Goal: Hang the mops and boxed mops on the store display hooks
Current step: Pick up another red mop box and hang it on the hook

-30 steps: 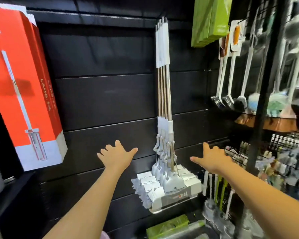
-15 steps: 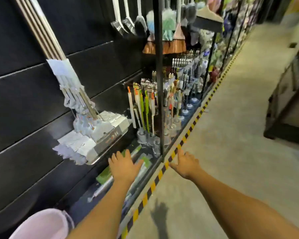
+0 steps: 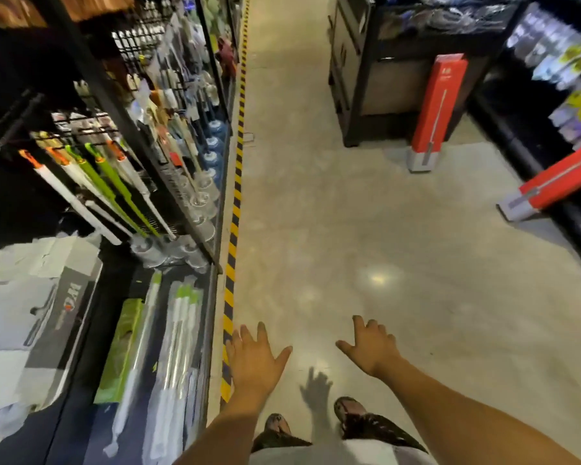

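My left hand (image 3: 255, 362) and my right hand (image 3: 371, 347) are both held out over the aisle floor, fingers spread, holding nothing. A red boxed mop (image 3: 436, 112) stands upright on the floor against a dark shelf unit across the aisle. A second red boxed mop (image 3: 557, 179) leans at the far right. The heads of the hung white mops (image 3: 31, 297) show at the lower left.
A yellow-black striped line (image 3: 235, 209) runs along the foot of the left display. Brushes with green and orange handles (image 3: 108, 186) and bagged goods (image 3: 168, 347) fill that display. The dark shelf unit (image 3: 366, 82) stands ahead to the right. My feet show at the bottom.
The view has swung from the black wall with the hung mops round to the aisle floor. Both hands stay spread and hold nothing.
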`<action>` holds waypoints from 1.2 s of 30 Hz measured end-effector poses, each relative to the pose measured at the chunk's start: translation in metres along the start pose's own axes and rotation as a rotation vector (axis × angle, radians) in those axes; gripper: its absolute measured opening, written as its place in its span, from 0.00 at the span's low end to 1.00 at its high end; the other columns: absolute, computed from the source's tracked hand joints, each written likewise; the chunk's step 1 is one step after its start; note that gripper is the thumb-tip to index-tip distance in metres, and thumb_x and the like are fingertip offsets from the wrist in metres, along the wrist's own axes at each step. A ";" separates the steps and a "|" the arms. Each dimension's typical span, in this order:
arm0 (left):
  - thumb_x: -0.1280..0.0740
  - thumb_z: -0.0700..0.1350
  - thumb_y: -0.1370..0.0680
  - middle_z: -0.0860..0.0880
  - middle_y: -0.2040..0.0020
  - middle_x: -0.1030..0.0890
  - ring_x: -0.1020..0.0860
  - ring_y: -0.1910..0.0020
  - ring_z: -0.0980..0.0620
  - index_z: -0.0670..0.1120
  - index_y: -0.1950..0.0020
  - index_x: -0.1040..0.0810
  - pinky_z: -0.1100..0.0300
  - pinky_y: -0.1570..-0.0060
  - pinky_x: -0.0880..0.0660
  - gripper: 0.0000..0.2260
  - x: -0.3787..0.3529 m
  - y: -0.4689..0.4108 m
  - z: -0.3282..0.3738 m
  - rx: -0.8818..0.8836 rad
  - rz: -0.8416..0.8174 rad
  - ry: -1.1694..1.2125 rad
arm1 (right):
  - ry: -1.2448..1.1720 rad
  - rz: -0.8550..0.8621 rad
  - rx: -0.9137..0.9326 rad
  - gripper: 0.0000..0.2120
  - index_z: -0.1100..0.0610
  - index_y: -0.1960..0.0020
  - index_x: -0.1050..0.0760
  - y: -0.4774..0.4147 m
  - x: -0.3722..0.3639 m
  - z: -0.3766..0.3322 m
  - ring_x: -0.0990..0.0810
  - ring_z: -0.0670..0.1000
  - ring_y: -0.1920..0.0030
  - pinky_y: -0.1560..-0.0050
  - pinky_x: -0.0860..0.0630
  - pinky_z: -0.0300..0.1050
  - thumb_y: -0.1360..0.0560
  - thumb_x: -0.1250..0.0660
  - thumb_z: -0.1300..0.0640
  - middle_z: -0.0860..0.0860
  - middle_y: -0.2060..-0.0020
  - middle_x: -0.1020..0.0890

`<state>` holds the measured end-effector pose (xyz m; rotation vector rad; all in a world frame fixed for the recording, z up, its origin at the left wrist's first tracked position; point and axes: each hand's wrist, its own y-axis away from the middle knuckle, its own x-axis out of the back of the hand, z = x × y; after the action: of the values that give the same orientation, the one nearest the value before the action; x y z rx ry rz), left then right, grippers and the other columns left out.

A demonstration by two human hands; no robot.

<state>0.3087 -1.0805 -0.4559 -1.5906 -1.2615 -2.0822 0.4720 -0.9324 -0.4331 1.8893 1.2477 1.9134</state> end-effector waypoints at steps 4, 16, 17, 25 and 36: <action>0.49 0.70 0.23 0.38 0.21 0.45 0.48 0.22 0.38 0.48 0.20 0.49 0.44 0.25 0.51 0.38 -0.007 -0.012 0.030 -0.190 -0.058 -0.098 | -0.154 -0.010 -0.157 0.33 0.56 0.24 0.45 0.016 -0.020 0.029 0.33 0.62 0.31 0.35 0.34 0.54 0.21 0.44 0.37 0.60 0.30 0.33; 0.50 0.70 0.23 0.38 0.20 0.50 0.52 0.22 0.37 0.49 0.20 0.52 0.41 0.24 0.55 0.38 -0.030 -0.005 0.166 -0.579 -0.183 -0.335 | -0.453 -0.015 -0.492 0.33 0.55 0.24 0.46 0.059 -0.057 0.149 0.33 0.61 0.32 0.35 0.34 0.53 0.21 0.44 0.37 0.60 0.31 0.32; 0.50 0.70 0.23 0.38 0.20 0.50 0.52 0.22 0.37 0.49 0.20 0.53 0.41 0.24 0.55 0.39 -0.030 -0.005 0.181 -0.584 -0.186 -0.348 | -0.465 -0.002 -0.497 0.34 0.56 0.24 0.46 0.059 -0.054 0.161 0.33 0.60 0.32 0.35 0.34 0.53 0.21 0.44 0.37 0.60 0.31 0.32; 0.50 0.70 0.23 0.39 0.20 0.50 0.52 0.22 0.37 0.50 0.20 0.53 0.40 0.25 0.54 0.39 -0.028 0.010 0.313 -0.586 -0.147 -0.380 | -0.539 0.077 -0.547 0.35 0.56 0.23 0.47 0.057 -0.017 0.291 0.33 0.61 0.31 0.35 0.34 0.53 0.21 0.44 0.37 0.60 0.31 0.32; 0.50 0.70 0.23 0.41 0.20 0.50 0.52 0.21 0.40 0.50 0.19 0.53 0.42 0.24 0.56 0.38 -0.040 0.028 0.481 -0.739 -0.172 -0.366 | -0.870 0.187 -0.623 0.36 0.57 0.23 0.46 0.041 0.025 0.421 0.33 0.61 0.31 0.33 0.32 0.53 0.22 0.40 0.38 0.61 0.31 0.32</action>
<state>0.6651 -0.7541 -0.4583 -2.3158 -0.7526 -2.6437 0.8597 -0.7626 -0.4546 2.0954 0.1927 1.0722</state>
